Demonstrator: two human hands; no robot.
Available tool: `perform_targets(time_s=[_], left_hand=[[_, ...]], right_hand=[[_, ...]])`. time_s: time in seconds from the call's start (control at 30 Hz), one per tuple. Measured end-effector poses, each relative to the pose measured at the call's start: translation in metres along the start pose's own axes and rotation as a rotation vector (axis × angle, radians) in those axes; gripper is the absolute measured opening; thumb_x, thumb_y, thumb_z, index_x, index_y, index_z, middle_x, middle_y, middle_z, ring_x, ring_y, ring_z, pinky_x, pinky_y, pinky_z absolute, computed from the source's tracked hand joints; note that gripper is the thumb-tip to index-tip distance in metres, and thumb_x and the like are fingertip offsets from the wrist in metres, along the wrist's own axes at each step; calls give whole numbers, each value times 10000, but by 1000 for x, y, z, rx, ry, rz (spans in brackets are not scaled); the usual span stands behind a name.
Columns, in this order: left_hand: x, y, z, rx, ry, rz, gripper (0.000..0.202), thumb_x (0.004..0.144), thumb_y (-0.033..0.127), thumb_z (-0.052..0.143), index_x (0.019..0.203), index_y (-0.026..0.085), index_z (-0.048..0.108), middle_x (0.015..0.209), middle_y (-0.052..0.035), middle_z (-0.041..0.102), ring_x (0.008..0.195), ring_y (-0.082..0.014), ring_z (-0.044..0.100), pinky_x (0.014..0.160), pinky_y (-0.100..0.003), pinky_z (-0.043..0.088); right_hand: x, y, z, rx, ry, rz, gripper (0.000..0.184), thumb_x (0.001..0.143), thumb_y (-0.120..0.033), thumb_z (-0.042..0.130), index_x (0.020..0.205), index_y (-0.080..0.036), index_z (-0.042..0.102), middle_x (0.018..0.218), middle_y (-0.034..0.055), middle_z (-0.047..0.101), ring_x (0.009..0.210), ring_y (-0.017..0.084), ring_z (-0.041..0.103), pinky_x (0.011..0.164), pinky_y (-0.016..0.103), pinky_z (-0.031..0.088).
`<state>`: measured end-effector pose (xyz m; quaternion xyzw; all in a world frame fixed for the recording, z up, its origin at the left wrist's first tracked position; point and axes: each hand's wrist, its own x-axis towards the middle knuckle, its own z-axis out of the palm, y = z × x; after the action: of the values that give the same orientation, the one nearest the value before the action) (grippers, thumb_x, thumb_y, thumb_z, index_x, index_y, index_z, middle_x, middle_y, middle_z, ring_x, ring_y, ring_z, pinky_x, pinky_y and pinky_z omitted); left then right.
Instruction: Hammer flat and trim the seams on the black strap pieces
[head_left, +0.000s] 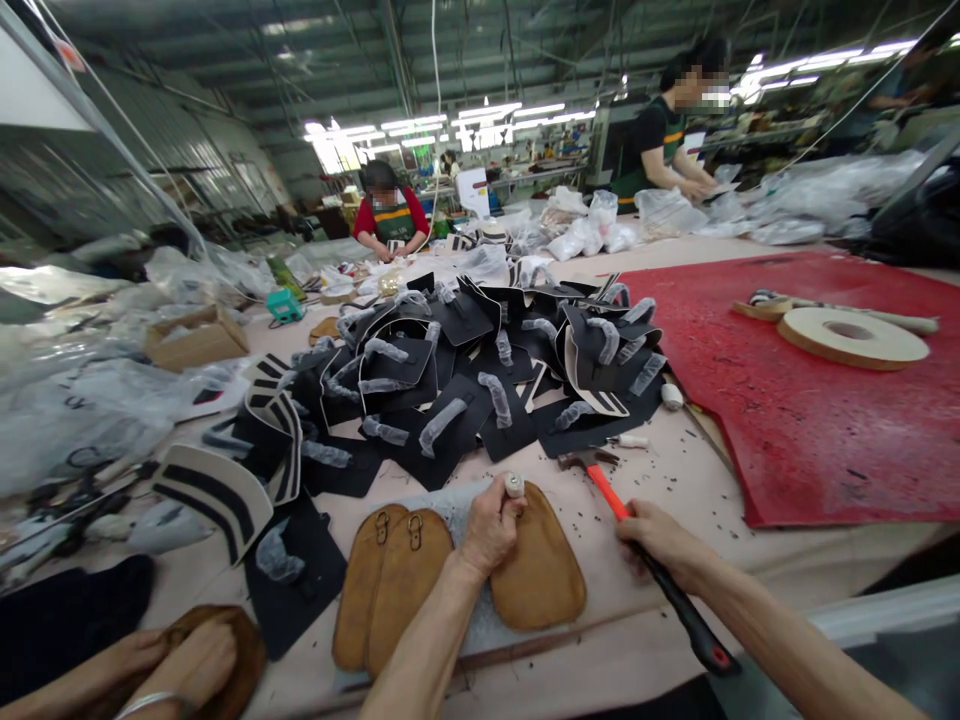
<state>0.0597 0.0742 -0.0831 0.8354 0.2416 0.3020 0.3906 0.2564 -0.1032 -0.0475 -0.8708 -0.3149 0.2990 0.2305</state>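
My left hand [487, 530] is closed around an upright hand punch [514, 484] with a white-wrapped top. Its lower end is hidden by the fingers, over the upper edge of a brown rounded leather piece [538, 570]. Left of it, two similar leather pieces [409, 585] overlap, each with a small metal buckle near its top. In my right hand [656, 540] is a claw hammer [609, 492] with an orange shaft and black grip. The hammer's head is right of the punch and apart from it. A pale board [480, 640] lies beneath the leather.
Black panels [450, 420] with plastic-wrapped handles are heaped ahead. A co-worker's hands [187, 660] hold brown leather at lower left. On the right, a tape roll [851, 335] lies on a red sheet [825, 430]. Two people work farther back among plastic bags [592, 230].
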Motion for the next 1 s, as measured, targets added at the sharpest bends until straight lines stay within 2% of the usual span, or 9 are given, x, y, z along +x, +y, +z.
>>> perform_targets(time_s=[0.13,0.23,0.33,0.5,0.6,0.7,0.77,0.87,1.0], left_hand=[[2,4,-1,-16,14,9,85,861,169,492,915,205,547,775,-24,628,704,-181,593,680,-273,450],[2,4,-1,-7,15,16,79,854,158,489,895,207,535,750,-16,605,686,-176,573,659,-267,431],[1,1,-1,12,17,18,97,843,139,485,895,208,530,759,-21,611,699,-179,579,660,-269,426],[0,-3,0,6,7,10,126,836,121,492,911,209,540,770,-20,627,695,-173,589,655,-264,425],[1,-1,-1,0,11,14,89,845,138,494,880,210,533,749,-17,612,687,-171,580,650,-261,421],[1,2,-2,-3,17,17,84,843,152,497,892,209,536,755,-21,614,695,-174,583,656,-262,424],[1,2,-3,-9,13,9,94,838,150,497,898,210,537,756,-19,618,695,-174,586,657,-261,426],[1,1,-4,-24,-12,-7,134,838,133,478,922,215,543,743,-4,614,679,-167,586,646,-256,424],[1,3,-5,-23,-9,4,113,842,136,484,897,211,548,734,-1,601,675,-167,575,655,-262,424]], right_hand=[[-16,-33,-19,165,-60,-7,276,914,-393,303,807,-212,481,613,-20,490,418,110,405,394,240,355],[-36,-58,-31,195,182,-231,417,958,-537,222,831,-224,468,562,-43,440,435,123,413,429,246,327],[-48,-71,-33,-70,426,-567,364,975,-485,295,795,-224,473,558,-11,514,462,141,473,481,270,284],[-54,-86,-46,-536,339,-767,264,987,-335,369,790,-220,503,521,-2,574,380,146,461,460,308,155],[-64,-104,-64,-343,520,-780,292,1000,-386,364,785,-225,479,531,-28,538,406,130,458,454,275,230],[-70,-108,-65,-88,701,-711,330,1008,-417,308,789,-224,463,528,-37,493,418,119,449,462,252,289],[-67,-98,-54,-157,565,-677,334,992,-421,305,786,-220,476,513,-17,508,404,129,448,450,271,254],[-57,-76,-41,-420,203,-558,281,950,-422,383,823,-217,526,544,26,583,439,156,503,477,302,202],[-41,-50,-42,-460,160,-391,278,959,-436,370,923,-226,548,678,60,656,578,204,590,544,308,240]])
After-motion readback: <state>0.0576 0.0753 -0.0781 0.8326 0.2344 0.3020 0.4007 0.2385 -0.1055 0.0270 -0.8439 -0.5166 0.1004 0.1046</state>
